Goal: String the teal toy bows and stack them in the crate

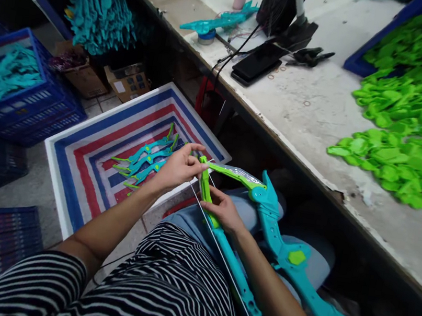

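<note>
Workbench (320, 116) fills the frame from twelve to three o'clock, its pale top scuffed. Green plastic pieces (392, 164) lie heaped on it at two to three o'clock, some spilling from a blue bin (375, 40). At eight o'clock from the bench, on the floor, sits a striped tray (87, 160) in red, white and blue bands, with a few assembled teal-and-green toy bows (147, 156) lying inside it. Blue crates (24, 104) stand at nine o'clock, one loaded with teal parts (1, 74); a taller stack of teal parts (97, 14) rises at eleven o'clock.

Across the person's lap, from centre toward five o'clock, lies a toy bow (274, 236) with a teal body and green limb tips, its white string (221, 249) running alongside. The right hand (223, 210) is wrapped around a green limb of the bow, holding it fast. The left hand (180, 166), at ten o'clock from the right, pinches closed at the tip of that limb, where the string meets it.

On the bench at twelve o'clock rest a black phone (257, 62), a single teal bow (219, 22) and a black clamp tool (309, 56).
</note>
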Motion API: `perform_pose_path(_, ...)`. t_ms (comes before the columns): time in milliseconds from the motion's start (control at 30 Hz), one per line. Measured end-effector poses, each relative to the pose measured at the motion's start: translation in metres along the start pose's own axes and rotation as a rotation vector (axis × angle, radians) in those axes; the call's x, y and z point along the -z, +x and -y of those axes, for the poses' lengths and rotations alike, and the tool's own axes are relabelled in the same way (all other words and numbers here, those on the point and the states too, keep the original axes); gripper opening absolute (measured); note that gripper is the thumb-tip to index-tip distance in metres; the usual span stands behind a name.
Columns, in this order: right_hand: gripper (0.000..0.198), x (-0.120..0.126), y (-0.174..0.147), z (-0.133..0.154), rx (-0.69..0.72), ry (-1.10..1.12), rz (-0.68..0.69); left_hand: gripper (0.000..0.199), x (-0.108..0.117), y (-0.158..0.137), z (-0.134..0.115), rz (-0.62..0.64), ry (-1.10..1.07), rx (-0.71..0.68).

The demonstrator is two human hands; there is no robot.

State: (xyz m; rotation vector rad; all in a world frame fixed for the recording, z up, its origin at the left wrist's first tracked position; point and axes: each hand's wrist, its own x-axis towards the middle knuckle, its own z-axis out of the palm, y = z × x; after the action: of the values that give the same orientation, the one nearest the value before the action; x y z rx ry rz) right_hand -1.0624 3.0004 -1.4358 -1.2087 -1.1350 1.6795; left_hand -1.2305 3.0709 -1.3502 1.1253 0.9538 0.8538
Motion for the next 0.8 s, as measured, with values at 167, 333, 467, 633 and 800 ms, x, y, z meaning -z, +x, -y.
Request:
perform_pose_path(167,0.039,-0.005,-0.002,0.021,0.391,-0.444,-0.189,0.039,0.009,0.004,-0.003,0.096,-0.022,0.060)
perform_pose_path(333,0.027,-0.005,0.017,0.072,0.740,-0.708,-0.363,0.043,0.010,0.003,-0.003,0.102,-0.014,0.033)
perform_pose_path(467,0.012,-0.001,0.035,0.095,0.844,-0.774,-0.237,0.044,0.010,0.002,-0.004,0.106,0.011,0.025)
perform_pose_path(633,0.009,-0.002,0.036,0.097,0.888,-0.820,-0.159,0.046,0.011,0.001,-0.005,0.127,0.022,0.026)
perform_pose_path(800,0.011,0.004,0.034,0.108,0.895,-0.892,-0.270,0.034,0.008,0.002,-0.006,0.099,0.213,-0.006)
